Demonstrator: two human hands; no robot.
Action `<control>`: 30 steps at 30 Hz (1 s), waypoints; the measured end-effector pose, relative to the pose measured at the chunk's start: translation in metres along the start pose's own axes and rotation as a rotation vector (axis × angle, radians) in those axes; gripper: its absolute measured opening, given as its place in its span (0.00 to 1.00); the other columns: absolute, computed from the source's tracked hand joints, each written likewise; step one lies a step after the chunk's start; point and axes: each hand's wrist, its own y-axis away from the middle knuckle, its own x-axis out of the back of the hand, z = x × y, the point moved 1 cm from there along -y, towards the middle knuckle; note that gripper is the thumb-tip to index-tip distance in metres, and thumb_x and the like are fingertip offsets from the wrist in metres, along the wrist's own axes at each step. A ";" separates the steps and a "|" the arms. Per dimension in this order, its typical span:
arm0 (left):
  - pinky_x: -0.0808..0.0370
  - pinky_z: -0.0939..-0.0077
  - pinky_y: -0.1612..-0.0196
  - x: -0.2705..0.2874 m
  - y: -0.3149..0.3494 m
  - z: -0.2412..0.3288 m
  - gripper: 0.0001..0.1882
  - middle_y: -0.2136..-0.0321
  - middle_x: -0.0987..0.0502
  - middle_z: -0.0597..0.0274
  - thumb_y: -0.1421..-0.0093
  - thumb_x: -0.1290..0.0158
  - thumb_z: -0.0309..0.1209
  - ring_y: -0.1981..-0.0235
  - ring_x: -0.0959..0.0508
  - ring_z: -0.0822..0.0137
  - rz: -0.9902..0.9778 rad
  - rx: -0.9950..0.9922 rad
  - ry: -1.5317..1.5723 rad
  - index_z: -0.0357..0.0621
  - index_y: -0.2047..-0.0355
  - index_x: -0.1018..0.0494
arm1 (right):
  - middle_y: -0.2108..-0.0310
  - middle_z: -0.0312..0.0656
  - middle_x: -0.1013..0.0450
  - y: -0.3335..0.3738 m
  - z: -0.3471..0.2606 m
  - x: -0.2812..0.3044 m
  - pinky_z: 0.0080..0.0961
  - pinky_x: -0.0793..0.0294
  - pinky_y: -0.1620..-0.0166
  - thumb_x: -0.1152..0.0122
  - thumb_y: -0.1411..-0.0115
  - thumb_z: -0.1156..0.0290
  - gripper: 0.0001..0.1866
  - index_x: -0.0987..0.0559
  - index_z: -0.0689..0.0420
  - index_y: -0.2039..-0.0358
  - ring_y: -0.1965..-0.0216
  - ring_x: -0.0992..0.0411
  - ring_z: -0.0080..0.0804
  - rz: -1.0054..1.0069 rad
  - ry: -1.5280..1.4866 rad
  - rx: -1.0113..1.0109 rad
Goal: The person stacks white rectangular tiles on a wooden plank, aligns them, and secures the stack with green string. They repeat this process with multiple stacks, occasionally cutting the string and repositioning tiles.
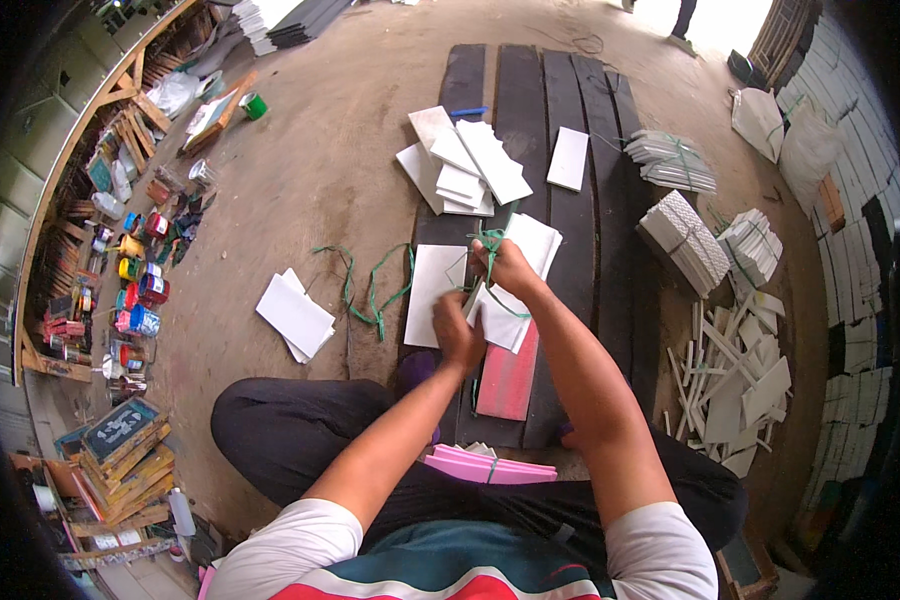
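Observation:
My right hand (507,268) is closed on a bunched green string (490,240) above a stack of white boards (532,243). Green strands hang from its fingers across the boards. Lower and to the left, my left hand (457,332) is curled at the stack's side, slightly blurred; what its fingers hold is hidden. Beside it lies a flat white board (432,285). A red, worn block (508,378) sits under the near end of the stack. More green string (378,300) trails over the floor to the left.
Loose white boards (460,165) pile up farther along the dark planks (520,90). Pink boards (492,468) lie near my lap. Tied white bundles (684,240) and offcuts (740,385) are at right. Paint cans (153,285) line the left. Someone's leg (683,22) shows far off.

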 end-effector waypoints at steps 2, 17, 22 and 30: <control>0.31 0.45 0.42 0.000 0.017 0.012 0.37 0.44 0.29 0.43 0.44 0.32 0.45 0.42 0.29 0.40 -0.180 -0.244 -0.261 0.45 0.40 0.34 | 0.78 0.37 0.26 0.000 -0.003 -0.002 0.29 0.29 0.75 0.44 0.26 0.56 0.22 0.20 0.62 0.68 0.78 0.29 0.26 0.023 0.023 0.045; 0.23 0.45 0.46 -0.022 0.035 -0.024 0.41 0.39 0.31 0.43 0.42 0.36 0.56 0.42 0.26 0.40 -0.371 0.146 -0.031 0.64 0.32 0.40 | 0.71 0.39 0.25 0.063 -0.241 0.087 0.25 0.30 0.72 0.43 0.27 0.51 0.21 0.22 0.58 0.67 0.75 0.29 0.25 0.448 -0.210 0.767; 0.29 0.45 0.41 -0.005 0.026 -0.001 0.42 0.41 0.29 0.45 0.45 0.34 0.54 0.42 0.27 0.41 -0.408 0.168 -0.216 0.56 0.34 0.36 | 0.66 0.38 0.24 0.084 -0.151 0.184 0.27 0.25 0.68 0.43 0.26 0.54 0.17 0.21 0.57 0.60 0.69 0.27 0.27 0.761 -0.354 0.620; 0.42 0.41 0.32 -0.026 0.020 0.023 0.52 0.31 0.44 0.39 0.47 0.35 0.61 0.33 0.39 0.39 -0.453 0.024 -0.303 0.49 0.31 0.42 | 0.59 0.49 0.26 0.254 0.168 0.342 0.38 0.16 0.66 0.46 0.30 0.70 0.15 0.29 0.67 0.49 0.66 0.23 0.41 1.528 -0.890 -0.085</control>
